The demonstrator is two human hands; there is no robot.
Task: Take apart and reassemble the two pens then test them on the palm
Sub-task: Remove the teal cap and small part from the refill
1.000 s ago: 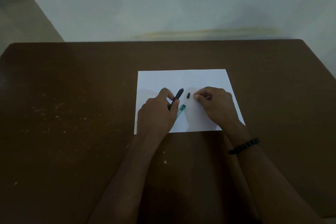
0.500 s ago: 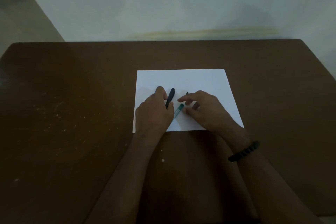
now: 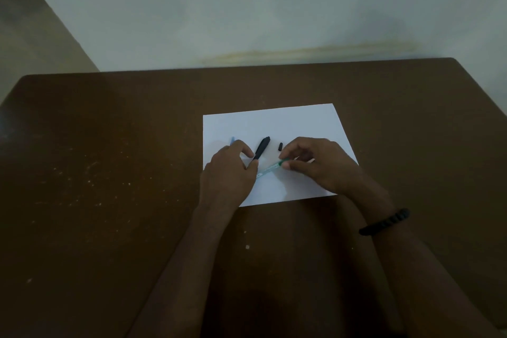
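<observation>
Pinching the green pen (image 3: pixel 270 169) in our right hand (image 3: pixel 318 164), we curl our left hand (image 3: pixel 229 173) beside the black pen (image 3: pixel 262 147); its grip we cannot tell. Both lie on the paper (image 3: pixel 274 123) on the surface (image 3: pixel 109 173). Just right: a black cap (image 3: pixel 280 146).

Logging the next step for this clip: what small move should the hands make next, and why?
Probably lift the green pen off the paper: the right hand already pinches its far end, the left hand sits at its near end, and the black pen lies free.
</observation>
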